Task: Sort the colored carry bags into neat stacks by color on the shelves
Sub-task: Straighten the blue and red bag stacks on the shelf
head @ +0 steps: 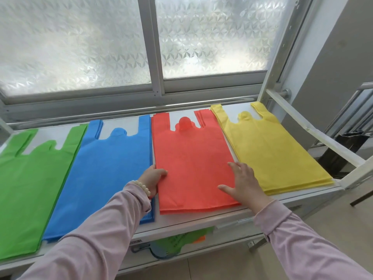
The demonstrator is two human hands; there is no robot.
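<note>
A frosted window (80, 47) is standing at 12 o'clock behind the shelf (201, 216), and a black container (343, 150) is sitting at 3 o'clock. The green stack (30, 188), blue stack (109, 174), red stack (191, 168) and yellow stack (272, 150) are lying flat side by side, handles toward the window. My left hand (154, 176) is gripping the red stack's left edge. My right hand (245, 182) is pressing flat, fingers spread, on its right edge.

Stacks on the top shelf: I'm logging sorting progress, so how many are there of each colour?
green stack: 1
blue stack: 1
red stack: 1
yellow stack: 1
Total: 4
</note>
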